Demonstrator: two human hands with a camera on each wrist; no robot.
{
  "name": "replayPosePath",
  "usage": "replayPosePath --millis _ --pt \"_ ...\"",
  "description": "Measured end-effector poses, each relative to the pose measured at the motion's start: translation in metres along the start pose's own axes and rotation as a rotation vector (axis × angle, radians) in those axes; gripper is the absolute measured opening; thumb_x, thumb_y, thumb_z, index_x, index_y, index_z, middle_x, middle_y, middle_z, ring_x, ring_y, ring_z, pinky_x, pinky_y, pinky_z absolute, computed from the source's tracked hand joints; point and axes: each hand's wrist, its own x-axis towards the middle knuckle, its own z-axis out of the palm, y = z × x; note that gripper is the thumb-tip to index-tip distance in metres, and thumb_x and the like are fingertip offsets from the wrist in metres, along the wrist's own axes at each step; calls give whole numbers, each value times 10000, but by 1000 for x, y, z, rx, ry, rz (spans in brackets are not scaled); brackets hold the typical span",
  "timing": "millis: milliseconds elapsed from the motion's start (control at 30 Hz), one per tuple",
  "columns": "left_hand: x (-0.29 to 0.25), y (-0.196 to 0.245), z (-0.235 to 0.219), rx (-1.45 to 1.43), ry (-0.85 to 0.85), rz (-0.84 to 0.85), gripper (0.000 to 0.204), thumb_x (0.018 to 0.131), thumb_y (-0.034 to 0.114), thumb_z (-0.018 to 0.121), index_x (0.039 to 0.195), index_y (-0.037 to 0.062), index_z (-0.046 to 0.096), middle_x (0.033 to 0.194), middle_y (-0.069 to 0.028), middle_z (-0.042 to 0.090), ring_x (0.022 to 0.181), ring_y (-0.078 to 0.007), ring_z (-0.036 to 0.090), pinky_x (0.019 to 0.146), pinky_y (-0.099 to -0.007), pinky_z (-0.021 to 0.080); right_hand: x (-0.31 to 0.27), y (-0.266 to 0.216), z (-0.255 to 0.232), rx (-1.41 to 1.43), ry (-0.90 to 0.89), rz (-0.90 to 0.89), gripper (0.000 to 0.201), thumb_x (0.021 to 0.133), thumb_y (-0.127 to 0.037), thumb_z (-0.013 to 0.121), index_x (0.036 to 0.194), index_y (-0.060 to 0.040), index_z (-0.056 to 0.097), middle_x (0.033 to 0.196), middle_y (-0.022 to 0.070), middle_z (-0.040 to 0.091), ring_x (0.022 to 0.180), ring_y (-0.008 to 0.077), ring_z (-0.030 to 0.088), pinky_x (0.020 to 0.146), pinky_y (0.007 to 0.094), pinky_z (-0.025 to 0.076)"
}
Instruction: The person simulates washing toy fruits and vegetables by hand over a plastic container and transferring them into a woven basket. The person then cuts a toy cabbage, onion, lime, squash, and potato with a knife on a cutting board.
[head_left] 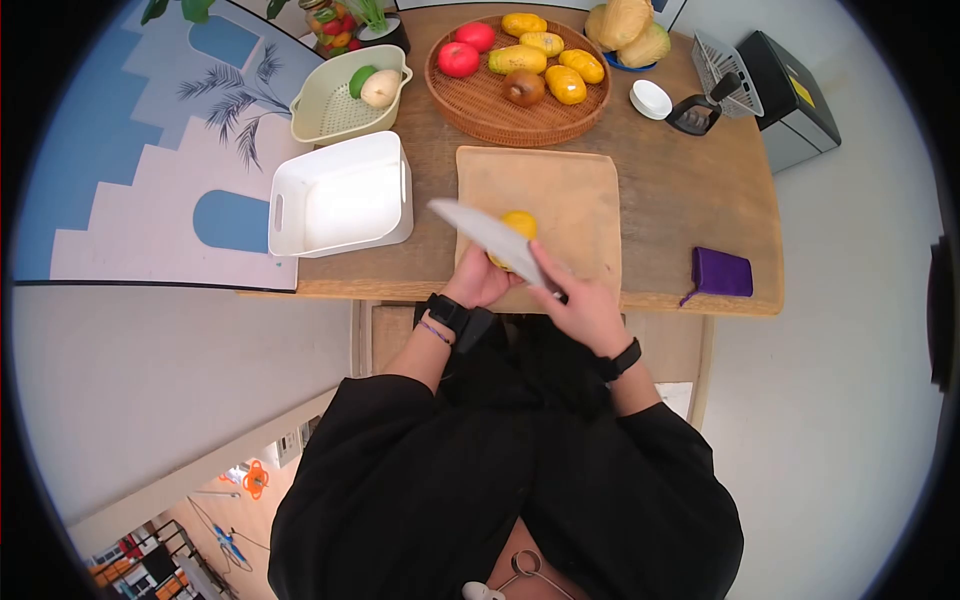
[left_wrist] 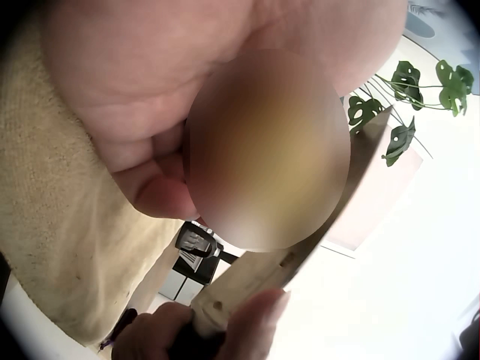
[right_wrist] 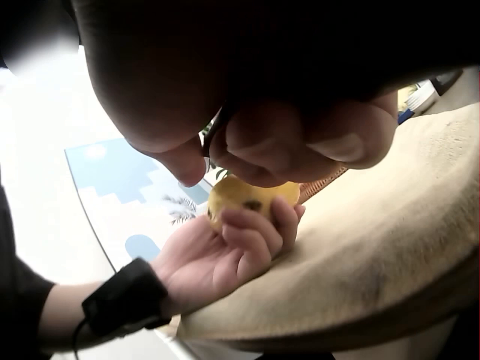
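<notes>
My left hand [head_left: 480, 281] grips a yellow fruit [head_left: 520, 222] close over the near part of a tan cloth mat [head_left: 582, 195]. The fingers curl round the fruit [right_wrist: 234, 196], which has a dark mark on its skin. A large kitchen knife [head_left: 487, 232] is held by its black handle in my right hand [head_left: 590, 318]. Its broad blade slants up and left across the fruit in the head view. In the left wrist view the fruit [left_wrist: 270, 150] is blurred, with the blade [left_wrist: 341, 184] right beside it.
A white bin [head_left: 392, 235] stands left of the mat, a pale green basket [head_left: 315, 128] behind it. At the back a round wicker tray [head_left: 470, 115] holds yellow and red produce. A purple pouch [head_left: 722, 272] lies right; a white bowl [head_left: 651, 99] and black-handled utensil [head_left: 695, 115] sit back right.
</notes>
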Motion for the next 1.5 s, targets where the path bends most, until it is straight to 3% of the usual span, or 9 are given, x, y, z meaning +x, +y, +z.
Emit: replayPosePath --millis 100,367,500,567,833,933,1000,1133,1500 --pt "8 6 -18 2 -288 -102 614 1040 601 408 1303 80 599 1115 -175 704 1033 -296 697 945 -458 557 -8 -10 6 -199 -48 -115 672 940 -424 685 1549 -406 402 608 130 612 533 335 643 530 422 531" --pt "9 5 -19 -27 -223 -112 620 1038 613 399 1306 88 590 1168 -149 695 1072 -295 689 960 -469 550 -1 -1 18 -265 -2 -78 650 950 -439 668 1545 -410 408 578 120 596 513 339 631 515 438 522" --pt "-2 2 1 40 5 19 577 1057 583 365 1294 108 591 1123 -112 694 943 -273 686 844 -426 559 11 3 5 -81 -14 7 649 956 -423 670 1549 -368 413 765 159 687 655 371 679 610 444 546" --pt "5 8 -11 -5 -360 -69 547 1069 556 341 1273 117 597 1047 -86 684 781 -238 625 699 -368 504 24 15 -1 -20 -7 36 640 960 -412 671 1546 -348 423 852 173 719 724 376 698 663 439 559" --pt "3 11 -10 113 -269 -57 548 1067 570 343 1242 118 600 1020 -97 688 739 -201 578 629 -336 449 34 24 -17 79 11 252 604 960 -384 677 1522 -297 472 1001 164 741 828 342 717 778 387 566" --pt "4 3 -15 58 -309 -65 595 1066 576 322 1308 97 579 1071 -166 692 778 -250 634 711 -373 519 14 4 -13 97 9 141 621 956 -382 675 1532 -322 451 965 171 735 786 355 713 724 405 570" --pt "10 -3 -12 -9 -4 -10 643 1057 618 313 1345 101 563 1142 -175 687 954 -290 688 859 -420 569 4 -7 -4 -22 -5 -13 640 959 -384 664 1548 -375 414 739 153 689 623 363 675 591 431 552" --pt "5 6 -17 59 -259 -105 755 983 737 389 1318 85 572 1143 -169 690 1046 -289 688 941 -469 557 -6 -14 8 -258 -59 -90 641 953 -430 665 1543 -413 413 553 107 576 486 319 614 504 425 513" --pt "7 2 -15 50 -233 -27 671 1041 646 356 1367 88 537 1223 -144 661 1129 -288 652 988 -474 529 9 3 15 -219 -38 -78 659 958 -426 664 1558 -386 393 639 141 626 554 352 640 539 443 526"
